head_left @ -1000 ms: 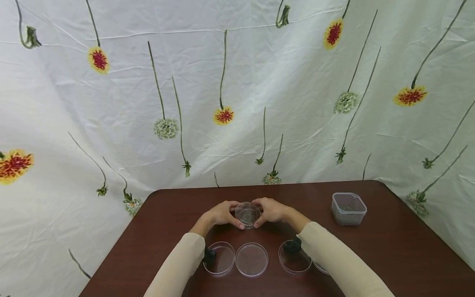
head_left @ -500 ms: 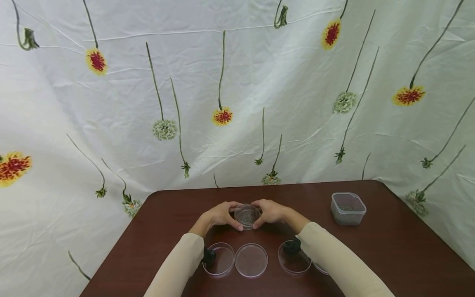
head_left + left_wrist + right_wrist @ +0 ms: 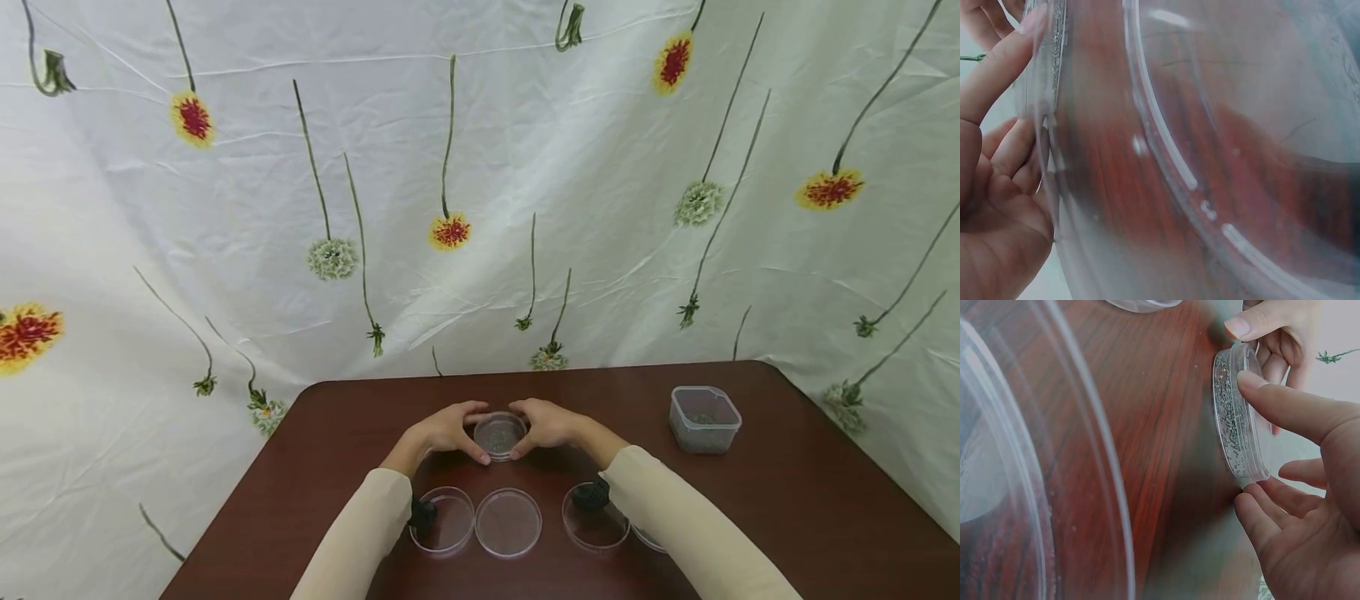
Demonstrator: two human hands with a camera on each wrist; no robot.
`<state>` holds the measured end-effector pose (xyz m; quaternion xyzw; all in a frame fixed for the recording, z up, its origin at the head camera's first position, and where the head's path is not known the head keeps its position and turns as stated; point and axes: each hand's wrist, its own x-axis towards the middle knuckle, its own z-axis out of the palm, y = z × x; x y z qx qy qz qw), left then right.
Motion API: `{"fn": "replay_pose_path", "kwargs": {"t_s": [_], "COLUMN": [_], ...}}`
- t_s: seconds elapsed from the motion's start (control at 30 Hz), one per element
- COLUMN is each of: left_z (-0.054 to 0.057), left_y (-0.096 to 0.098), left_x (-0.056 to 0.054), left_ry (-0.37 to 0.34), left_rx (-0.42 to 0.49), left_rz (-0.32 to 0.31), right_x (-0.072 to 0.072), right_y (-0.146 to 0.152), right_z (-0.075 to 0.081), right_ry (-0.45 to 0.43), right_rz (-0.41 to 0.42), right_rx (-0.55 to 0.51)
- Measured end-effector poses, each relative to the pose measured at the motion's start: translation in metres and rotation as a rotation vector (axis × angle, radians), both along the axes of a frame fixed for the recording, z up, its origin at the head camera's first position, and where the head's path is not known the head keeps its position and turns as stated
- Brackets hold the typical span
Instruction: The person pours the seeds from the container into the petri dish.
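Observation:
Near the far side of the table, my left hand (image 3: 447, 432) and right hand (image 3: 549, 425) hold a lidded clear petri dish (image 3: 499, 435) from both sides. Thumbs lie along its near side while the fingers curve round behind. Grey-green grains (image 3: 1229, 412) show through the dish wall in the right wrist view. There the right thumb (image 3: 1257, 384) presses the rim, and the left thumb (image 3: 1238, 326) touches its far end. The left wrist view shows the left hand (image 3: 1004, 156) at the same dish (image 3: 1057, 56), partly behind a blurred clear dish up close.
Several clear petri dish parts (image 3: 508, 525) lie in a row under my forearms, one partly hidden by the right sleeve (image 3: 675, 517). At the right stands a square plastic tub (image 3: 705, 433) with grains in it. A flowered white cloth (image 3: 480, 317) hangs behind the brown table (image 3: 360, 408).
Both hands keep hold of the petri dish in nearly the same spot. The dish looks slightly flatter now, with its grains more evenly spread.

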<state>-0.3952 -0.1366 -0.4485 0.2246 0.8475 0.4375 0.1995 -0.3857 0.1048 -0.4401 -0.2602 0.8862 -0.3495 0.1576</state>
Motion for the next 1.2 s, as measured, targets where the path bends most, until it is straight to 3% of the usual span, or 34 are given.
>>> {"fn": "replay_pose_path", "kwargs": {"t_s": [0.33,0.77,1.0,1.2], "left_z": [-0.002,0.002,0.012,0.023], "left_y": [-0.001,0.001,-0.005,-0.01], "left_x": [-0.003,0.003,0.007,0.013], "left_ry": [0.002,0.026,0.062,0.123], "left_rx": [-0.005,0.004,0.02,-0.015], "left_rz": [-0.007,-0.002,0.037,0.084], "right_x": [-0.001,0.003,0.006,0.01], "right_y": [0.006,0.016,0.028,0.043], "right_z": [0.002,0.007,0.02,0.031], "right_ry": [0.01,0.015,0.003,0.022], "right_rz": [0.038,-0.015,-0.047,-0.042], "right_rx": [0.019,-0.09,-0.159,-0.155]}}
